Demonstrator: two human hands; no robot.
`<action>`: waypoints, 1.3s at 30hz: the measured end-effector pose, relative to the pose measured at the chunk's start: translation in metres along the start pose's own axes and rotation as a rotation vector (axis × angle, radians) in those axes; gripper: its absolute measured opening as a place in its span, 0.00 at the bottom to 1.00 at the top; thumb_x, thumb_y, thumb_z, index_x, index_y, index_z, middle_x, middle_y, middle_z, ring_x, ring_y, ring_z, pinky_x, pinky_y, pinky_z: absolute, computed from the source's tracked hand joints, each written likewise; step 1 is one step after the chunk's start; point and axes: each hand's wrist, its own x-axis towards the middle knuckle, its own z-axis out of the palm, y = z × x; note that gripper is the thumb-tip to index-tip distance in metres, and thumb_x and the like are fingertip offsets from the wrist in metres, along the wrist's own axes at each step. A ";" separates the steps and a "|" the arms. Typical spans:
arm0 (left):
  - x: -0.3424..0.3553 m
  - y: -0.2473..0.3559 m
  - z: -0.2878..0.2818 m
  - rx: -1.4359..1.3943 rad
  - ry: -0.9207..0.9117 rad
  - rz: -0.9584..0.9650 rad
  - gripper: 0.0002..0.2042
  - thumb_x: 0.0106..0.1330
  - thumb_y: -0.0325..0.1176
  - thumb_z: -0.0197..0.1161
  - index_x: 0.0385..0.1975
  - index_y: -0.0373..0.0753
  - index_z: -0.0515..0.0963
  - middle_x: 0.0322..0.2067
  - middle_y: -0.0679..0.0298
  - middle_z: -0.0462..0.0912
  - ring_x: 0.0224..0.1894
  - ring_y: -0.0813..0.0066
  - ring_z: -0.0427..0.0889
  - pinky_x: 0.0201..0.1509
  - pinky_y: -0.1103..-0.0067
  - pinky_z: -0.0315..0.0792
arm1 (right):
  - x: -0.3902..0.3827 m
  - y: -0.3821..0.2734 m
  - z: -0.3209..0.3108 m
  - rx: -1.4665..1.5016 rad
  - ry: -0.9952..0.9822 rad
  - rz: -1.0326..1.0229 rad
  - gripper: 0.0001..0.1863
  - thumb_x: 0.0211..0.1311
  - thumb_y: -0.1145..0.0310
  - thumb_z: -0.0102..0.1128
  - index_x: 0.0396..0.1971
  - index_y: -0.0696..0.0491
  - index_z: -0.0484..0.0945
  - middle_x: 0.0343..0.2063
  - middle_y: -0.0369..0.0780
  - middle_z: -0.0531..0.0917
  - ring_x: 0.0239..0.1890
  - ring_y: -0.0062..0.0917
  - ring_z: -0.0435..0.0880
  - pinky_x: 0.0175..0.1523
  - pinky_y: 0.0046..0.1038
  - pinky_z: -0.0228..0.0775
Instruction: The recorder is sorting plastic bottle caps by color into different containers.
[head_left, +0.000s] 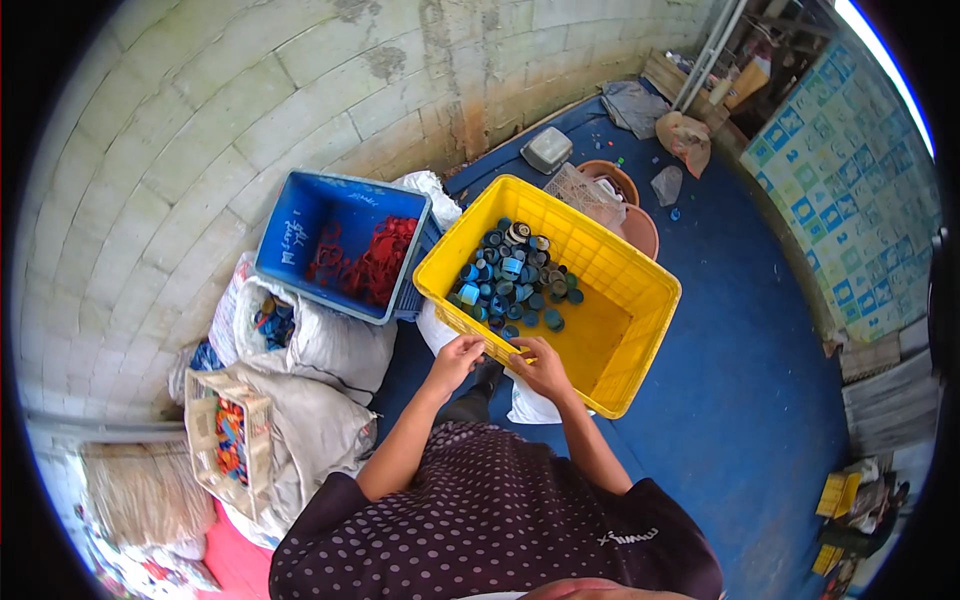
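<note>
A yellow plastic crate (625,360) stands in front of me, its left and middle heaped with blue, green, black and a few pale caps (505,280). My left hand (460,355) is at the crate's near rim, fingers pinched together; whatever they hold is too small to make out. My right hand (535,360) is just right of it at the same rim, fingers bent in and closed, with their grip unclear. A white sack (530,405) lies under the crate's near edge.
At left are a blue crate (280,255) of red plastic pieces, full sacks (340,350) and a pale crate (255,450) of colored pieces. Terracotta tubs (640,230) and a grey container (547,148) stand behind. A block wall (200,120) curves behind; a patterned panel (830,180) lines the right.
</note>
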 end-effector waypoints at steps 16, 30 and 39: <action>-0.198 -0.094 -0.042 -0.256 0.490 0.096 0.09 0.69 0.36 0.60 0.40 0.37 0.79 0.31 0.70 0.81 0.33 0.85 0.77 0.34 0.87 0.67 | -0.118 -0.044 0.137 0.013 -0.350 -0.301 0.13 0.60 0.70 0.64 0.45 0.56 0.80 0.40 0.43 0.81 0.37 0.30 0.84 0.42 0.27 0.76; -0.439 -0.210 -0.176 -0.572 0.992 0.147 0.10 0.68 0.38 0.62 0.41 0.40 0.78 0.31 0.75 0.78 0.33 0.87 0.76 0.34 0.87 0.66 | -0.176 -0.123 0.356 -0.115 -0.767 -0.472 0.12 0.59 0.70 0.64 0.43 0.54 0.81 0.39 0.42 0.82 0.34 0.26 0.83 0.41 0.26 0.76; -0.584 -0.307 -0.259 -0.662 1.255 0.092 0.12 0.69 0.42 0.58 0.43 0.41 0.76 0.40 0.70 0.81 0.37 0.81 0.77 0.40 0.82 0.69 | -0.238 -0.169 0.504 -0.120 -0.901 -0.533 0.12 0.60 0.71 0.63 0.44 0.56 0.80 0.39 0.39 0.81 0.30 0.22 0.80 0.39 0.23 0.74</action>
